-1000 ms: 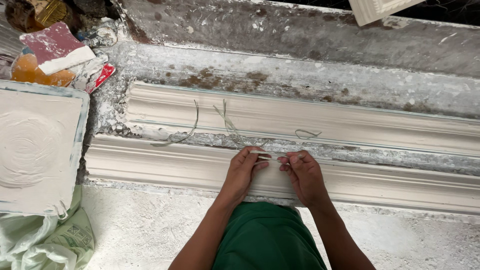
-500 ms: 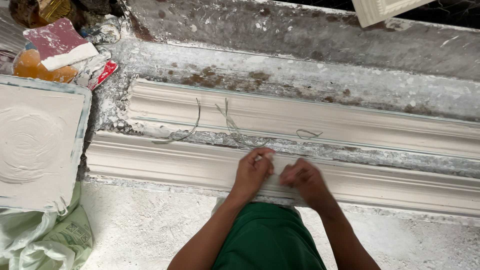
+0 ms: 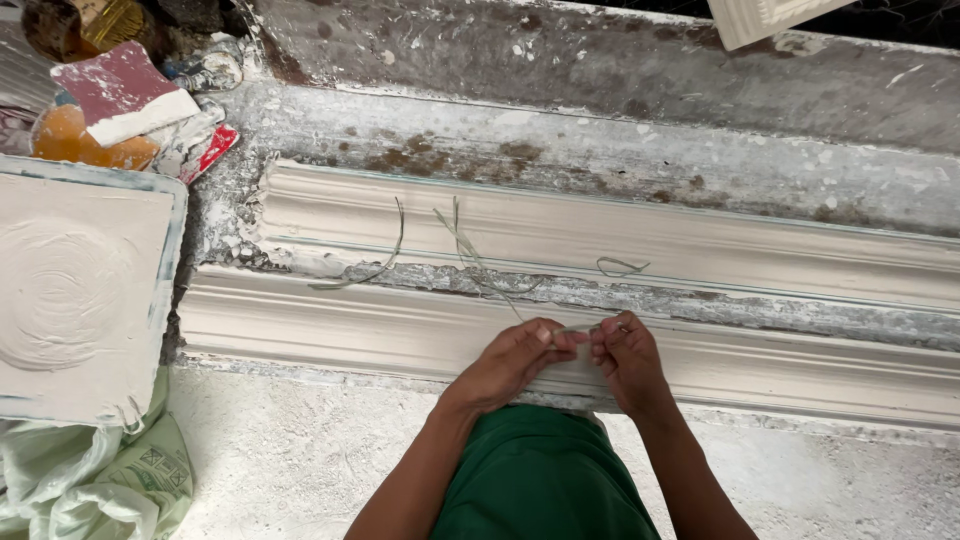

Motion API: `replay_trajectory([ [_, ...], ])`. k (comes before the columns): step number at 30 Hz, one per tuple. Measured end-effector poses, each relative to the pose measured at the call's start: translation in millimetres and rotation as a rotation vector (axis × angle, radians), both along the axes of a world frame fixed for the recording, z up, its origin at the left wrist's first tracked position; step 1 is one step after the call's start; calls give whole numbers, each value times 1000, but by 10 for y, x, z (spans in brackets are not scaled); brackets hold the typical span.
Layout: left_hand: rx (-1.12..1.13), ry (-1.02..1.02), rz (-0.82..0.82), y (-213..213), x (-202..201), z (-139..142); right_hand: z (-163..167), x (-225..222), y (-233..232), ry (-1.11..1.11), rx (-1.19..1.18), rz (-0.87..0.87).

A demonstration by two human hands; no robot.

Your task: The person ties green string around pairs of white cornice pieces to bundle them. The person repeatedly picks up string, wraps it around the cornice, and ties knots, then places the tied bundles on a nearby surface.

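My left hand (image 3: 512, 362) and my right hand (image 3: 628, 360) meet over the near plaster moulding strip (image 3: 330, 325). Both pinch a thin pale fibre strand (image 3: 576, 328) stretched between their fingertips. A second long moulding strip (image 3: 700, 235) lies parallel just behind. Several loose fibre strands (image 3: 465, 245) lie curled across it and the rough gap between the two strips. My green-clad knee (image 3: 540, 480) is below the hands.
A square plaster slab (image 3: 70, 295) with a circular pattern sits at the left, over crumpled pale plastic bags (image 3: 90, 480). A red-and-white trowel (image 3: 120, 90), an orange bowl (image 3: 75, 145) and a can (image 3: 80, 25) crowd the far left corner. Crusted grey boards (image 3: 600, 90) run behind.
The view has shifted slightly. My hands have stayed together on the near moulding, working the fibre strand between the fingertips.
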State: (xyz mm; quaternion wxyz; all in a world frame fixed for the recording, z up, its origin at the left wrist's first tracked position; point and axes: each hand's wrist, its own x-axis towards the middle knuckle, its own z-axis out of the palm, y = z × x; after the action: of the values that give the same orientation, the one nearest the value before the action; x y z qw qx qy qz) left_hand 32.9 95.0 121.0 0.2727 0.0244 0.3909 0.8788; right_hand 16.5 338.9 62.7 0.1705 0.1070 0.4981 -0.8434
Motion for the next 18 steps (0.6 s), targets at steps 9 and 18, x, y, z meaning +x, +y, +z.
replay_trajectory([
  [9, -524, 360, -51, -101, -88, 66, 170, 9, -228, 356, 205, 32],
  [18, -843, 155, 418, 109, -185, -263, 216, 135, -435, 361, 317, 184],
])
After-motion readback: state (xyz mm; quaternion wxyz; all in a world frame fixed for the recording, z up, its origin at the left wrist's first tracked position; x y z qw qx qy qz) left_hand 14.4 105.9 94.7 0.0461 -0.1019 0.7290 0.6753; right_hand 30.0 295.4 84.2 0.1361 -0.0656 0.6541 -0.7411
